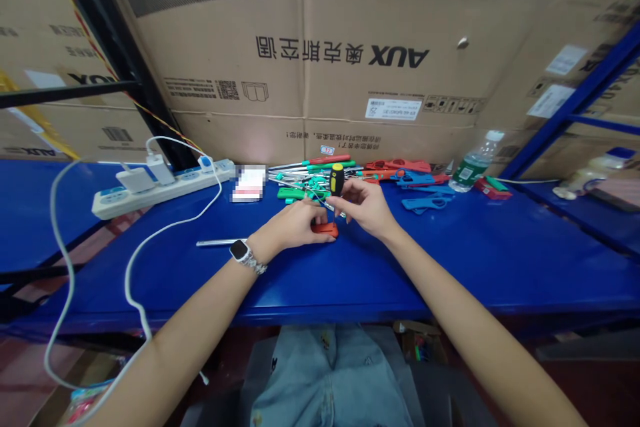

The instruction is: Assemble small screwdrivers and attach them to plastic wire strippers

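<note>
My left hand (300,223) is closed around an orange plastic handle (326,230), pressing it down on the blue table. A thin metal rod (220,242) sticks out on the far side of that hand; whether it joins the handle is hidden. My right hand (367,207) pinches a screwdriver (337,180) with a black and yellow grip. It stands upright, its shaft pointing down at the end of the orange handle. Just behind both hands lies a heap of green and red handled tools with metal rods (315,177).
Blue plastic pieces (425,190) and red ones (400,165) lie right of the heap, near a water bottle (475,163). On the left are a white power strip (165,187) and a loose cable (135,267). A large cardboard box (330,7) walls off the back.
</note>
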Tool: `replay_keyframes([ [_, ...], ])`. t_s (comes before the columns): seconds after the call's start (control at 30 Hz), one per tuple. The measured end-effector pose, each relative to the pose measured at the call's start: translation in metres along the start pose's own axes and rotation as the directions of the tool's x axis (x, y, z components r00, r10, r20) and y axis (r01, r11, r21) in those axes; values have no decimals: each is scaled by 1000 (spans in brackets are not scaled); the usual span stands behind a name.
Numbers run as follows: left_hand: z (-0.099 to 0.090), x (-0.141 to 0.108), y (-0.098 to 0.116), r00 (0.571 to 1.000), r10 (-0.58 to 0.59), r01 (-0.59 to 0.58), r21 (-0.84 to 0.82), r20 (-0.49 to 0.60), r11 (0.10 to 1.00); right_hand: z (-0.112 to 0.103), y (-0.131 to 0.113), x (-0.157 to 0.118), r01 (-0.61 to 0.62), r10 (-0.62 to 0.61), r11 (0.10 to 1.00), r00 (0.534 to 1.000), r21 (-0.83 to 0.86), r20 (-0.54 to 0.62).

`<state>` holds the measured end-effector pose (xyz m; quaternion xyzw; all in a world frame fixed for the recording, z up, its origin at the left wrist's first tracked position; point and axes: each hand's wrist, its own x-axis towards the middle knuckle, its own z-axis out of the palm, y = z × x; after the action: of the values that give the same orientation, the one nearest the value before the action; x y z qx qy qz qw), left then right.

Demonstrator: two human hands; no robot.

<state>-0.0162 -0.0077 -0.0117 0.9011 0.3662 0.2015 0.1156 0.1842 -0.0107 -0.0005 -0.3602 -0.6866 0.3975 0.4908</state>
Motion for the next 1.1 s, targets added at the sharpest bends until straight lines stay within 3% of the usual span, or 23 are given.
replay_keyframes([
  [0.2,1,-1,-1,1000,22,-22,33,3,999,-7,-8,-2,-3,4,1000,989,-6,147],
  [0.3,0,-2,-1,999,30,-30,15,-46,999,-8,-6,-1,-2,4,1000,983,-12,184],
  [0.4,-9,2,2,966,57,-94,-139,-251,986,-8,-4,-1,-3,5,1000,981,-11,192],
  [0.5,-26,16,12,904,-16,-151,-354,-428,923,-9,-5,-1,-9,9,1000,981,4,194],
  [0.63,-40,38,28,941,-13,-187,-553,-338,812,-13,-5,-1,0,2,1000,982,-12,191],
  [0.73,-37,49,33,950,-41,-180,-651,-309,738,-14,-4,-1,17,-11,999,980,-31,198],
  [0.83,-27,54,32,908,-100,-218,-665,-406,714,-9,0,-1,60,-52,997,989,-55,140],
  [0.97,-18,57,31,843,-137,-266,-626,-520,733,2,4,0,50,-54,998,995,-41,-88],
  [1.1,-14,54,30,820,-126,-266,-567,-558,779,3,3,0,11,-18,998,994,-62,-105],
])
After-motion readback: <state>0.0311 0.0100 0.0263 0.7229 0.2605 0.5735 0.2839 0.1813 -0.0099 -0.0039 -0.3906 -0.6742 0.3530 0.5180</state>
